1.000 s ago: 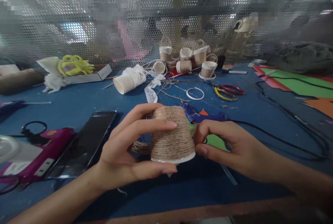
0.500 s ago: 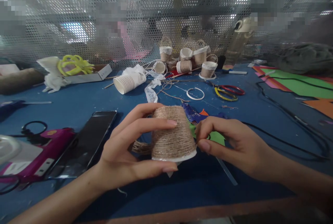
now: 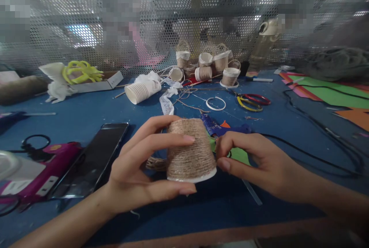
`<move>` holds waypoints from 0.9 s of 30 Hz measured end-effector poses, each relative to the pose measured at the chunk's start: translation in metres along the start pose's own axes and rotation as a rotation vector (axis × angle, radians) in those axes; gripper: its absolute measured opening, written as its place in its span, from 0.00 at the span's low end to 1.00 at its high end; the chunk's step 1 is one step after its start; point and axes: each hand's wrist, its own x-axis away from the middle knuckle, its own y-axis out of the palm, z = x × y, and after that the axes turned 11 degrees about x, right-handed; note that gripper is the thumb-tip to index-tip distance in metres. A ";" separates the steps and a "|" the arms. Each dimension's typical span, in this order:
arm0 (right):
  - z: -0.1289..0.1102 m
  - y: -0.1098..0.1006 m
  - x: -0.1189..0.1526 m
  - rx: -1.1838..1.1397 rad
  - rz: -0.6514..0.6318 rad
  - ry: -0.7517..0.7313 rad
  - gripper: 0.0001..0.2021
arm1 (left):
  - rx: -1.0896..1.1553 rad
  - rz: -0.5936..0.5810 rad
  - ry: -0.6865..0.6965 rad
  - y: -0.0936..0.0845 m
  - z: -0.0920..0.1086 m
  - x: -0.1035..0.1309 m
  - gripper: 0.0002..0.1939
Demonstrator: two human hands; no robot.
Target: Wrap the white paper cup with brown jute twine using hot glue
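My fingers (image 3: 173,139) of the left hand (image 3: 135,171) are clasping the upside-down twine-wrapped cup (image 3: 190,150) above the blue tabletop (image 3: 86,113), while my right hand (image 3: 253,159) is pinching at its white rim. A phone (image 3: 92,159) is lying just left, a glue gun (image 3: 219,127) behind, with scissors (image 3: 253,101), finished baskets (image 3: 210,65) and a perforated screen (image 3: 173,17) beyond.

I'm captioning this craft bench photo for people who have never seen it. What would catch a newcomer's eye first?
First, the twine-wrapped cup held upside down at the centre, gripped by the left hand while the right hand pinches at its lower edge. Behind it, a cluster of finished little baskets stands at the back of the blue table. A phone and a pink glue gun lie to the left.
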 end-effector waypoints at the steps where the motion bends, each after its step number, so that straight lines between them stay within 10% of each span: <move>1: -0.001 0.000 0.000 0.004 -0.007 0.002 0.08 | 0.000 0.000 0.005 0.000 0.000 0.000 0.27; 23: 0.003 0.002 0.000 -0.087 0.020 0.002 0.07 | 0.567 0.038 -0.343 0.008 -0.003 -0.006 0.29; 27: 0.010 0.009 0.002 -0.158 0.128 -0.004 0.23 | 0.623 0.044 -0.377 0.007 -0.004 -0.007 0.31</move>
